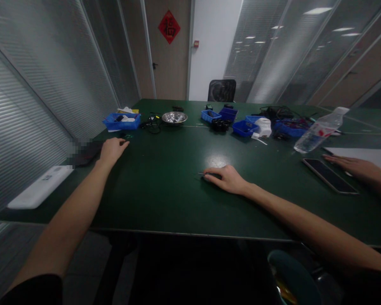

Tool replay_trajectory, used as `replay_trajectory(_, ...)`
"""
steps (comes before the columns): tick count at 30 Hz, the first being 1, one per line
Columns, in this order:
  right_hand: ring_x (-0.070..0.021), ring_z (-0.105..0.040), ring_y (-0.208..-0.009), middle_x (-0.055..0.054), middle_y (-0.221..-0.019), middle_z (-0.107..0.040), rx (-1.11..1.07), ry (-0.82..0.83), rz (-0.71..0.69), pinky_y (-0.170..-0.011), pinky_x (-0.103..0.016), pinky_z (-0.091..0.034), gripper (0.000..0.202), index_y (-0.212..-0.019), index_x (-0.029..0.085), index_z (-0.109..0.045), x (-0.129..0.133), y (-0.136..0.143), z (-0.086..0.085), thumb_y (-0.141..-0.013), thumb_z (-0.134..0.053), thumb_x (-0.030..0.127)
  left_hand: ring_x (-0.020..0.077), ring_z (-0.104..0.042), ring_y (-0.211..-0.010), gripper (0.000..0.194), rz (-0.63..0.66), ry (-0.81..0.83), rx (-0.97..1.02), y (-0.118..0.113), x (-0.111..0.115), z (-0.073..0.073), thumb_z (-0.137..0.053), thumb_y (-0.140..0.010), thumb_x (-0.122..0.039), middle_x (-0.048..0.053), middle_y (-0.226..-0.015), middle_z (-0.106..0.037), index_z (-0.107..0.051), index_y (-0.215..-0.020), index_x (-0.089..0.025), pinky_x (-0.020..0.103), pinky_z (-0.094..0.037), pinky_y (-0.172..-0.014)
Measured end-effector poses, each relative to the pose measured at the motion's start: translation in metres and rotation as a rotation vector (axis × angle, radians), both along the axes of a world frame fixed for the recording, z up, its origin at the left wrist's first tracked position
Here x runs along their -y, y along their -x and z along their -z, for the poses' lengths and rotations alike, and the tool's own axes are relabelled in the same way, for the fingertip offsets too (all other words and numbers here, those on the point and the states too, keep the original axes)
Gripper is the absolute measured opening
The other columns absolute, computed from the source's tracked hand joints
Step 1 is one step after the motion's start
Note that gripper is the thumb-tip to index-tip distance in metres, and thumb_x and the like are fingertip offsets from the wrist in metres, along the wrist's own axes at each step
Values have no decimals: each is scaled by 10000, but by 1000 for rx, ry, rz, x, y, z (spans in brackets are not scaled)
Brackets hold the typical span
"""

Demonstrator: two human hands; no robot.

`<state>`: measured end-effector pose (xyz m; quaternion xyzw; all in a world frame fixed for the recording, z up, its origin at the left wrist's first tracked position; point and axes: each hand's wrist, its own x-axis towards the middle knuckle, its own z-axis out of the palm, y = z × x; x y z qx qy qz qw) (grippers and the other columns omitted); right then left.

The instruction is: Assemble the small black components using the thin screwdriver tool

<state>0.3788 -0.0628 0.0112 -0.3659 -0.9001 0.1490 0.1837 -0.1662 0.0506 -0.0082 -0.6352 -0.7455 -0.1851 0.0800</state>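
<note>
My right hand (227, 178) rests low over the green table (165, 182), thumb and fingers pinched on a thin pointed metal tool (201, 173). Its fine tip points left; most of it is hidden in the fingers, so its kind does not show. To the left, my left hand (111, 150) reaches forward with thumb and fingertips drawn together. Anything between them is too small to make out. Just beyond those fingertips lie small dark and greenish pieces (127, 136). A dark flat item (88, 153), partly blurred out, is beside the left wrist.
Farther back stand a blue bin (122, 122), a metal bowl (174, 118), blue trays (243, 128) and black cables (151, 123). A plastic bottle (320, 130), a phone (330, 176) and another person's hand (357, 166) are at right. A white case (41, 186) lies left.
</note>
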Motion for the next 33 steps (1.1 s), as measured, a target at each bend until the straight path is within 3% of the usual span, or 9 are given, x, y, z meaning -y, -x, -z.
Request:
replay_trajectory(6,-154,-629,-581,-29,-805,-779,8,-15,2,-637,-302,-438,480,-1278,230,-769,0,-1,1,-1089,-484,567,384,-701,-1162,382,67,37,-21,-14,2,-4,-626,-964,-269,173,-1228,-770,-793,-1293,-171,452,-510,-1046)
replay_trajectory(9,-152,-624,-577,-30,-810,-779,12,-14,-6,-633,-303,-434,478,-1285,226,-765,-1,0,0,-1092,-482,559,347,-693,-1212,347,216,30,98,-34,6,-11,-645,-972,-264,123,-1266,-772,-805,-1276,-214,440,-485,-1109)
replay_trajectory(12,-151,-626,-580,-35,-829,-786,15,-18,-10,-636,-305,-436,479,-1288,220,-764,0,0,-1,-1093,-483,556,290,-699,-1211,309,451,-4,257,-75,18,-19,-641,-992,-275,63,-1276,-776,-814,-1248,-268,420,-486,-1119)
replay_trajectory(15,-153,-637,-591,-37,-848,-793,16,-21,-12,-644,-307,-446,472,-1287,219,-764,0,0,-1,-1094,-488,549,260,-724,-1129,254,716,-29,415,-132,41,-23,-689,-982,-316,55,-1235,-788,-828,-1190,-271,411,-525,-1047)
replay_trajectory(18,-153,-644,-599,-37,-867,-799,9,-18,-18,-646,-306,-453,462,-1288,222,-763,1,0,-1,-1092,-496,543,236,-728,-1051,219,944,85,512,-187,69,-20,-714,-980,-359,64,-1184,-792,-824,-1146,-268,395,-550,-942)
replay_trajectory(21,-152,-651,-610,-43,-898,-804,-5,-24,-37,-654,-305,-459,452,-1277,221,-766,1,-1,-1,-1090,-503,538,212,-707,-962,231,1108,214,529,-220,89,-15,-736,-971,-366,66,-1125,-779,-805,-1169,-268,366,-539,-835)
replay_trajectory(28,-135,-609,-574,-16,-747,-738,26,-68,-121,-617,-274,-413,465,-1280,217,-747,3,1,0,-1110,-456,539,174,-610,-831,241,1187,285,615,-232,98,-14,-759,-956,-410,87,-1070,-725,-805,-1080,-208,314,-448,-720)
replay_trajectory(33,-139,-633,-610,-36,-797,-762,65,-96,-171,-623,-268,-407,456,-1303,219,-736,6,3,0,-1118,-449,521,165,-591,-832,306,1191,353,634,-236,99,-13,-786,-932,-438,75,-1045,-720,-798,-1093,-178,287,-421,-720)
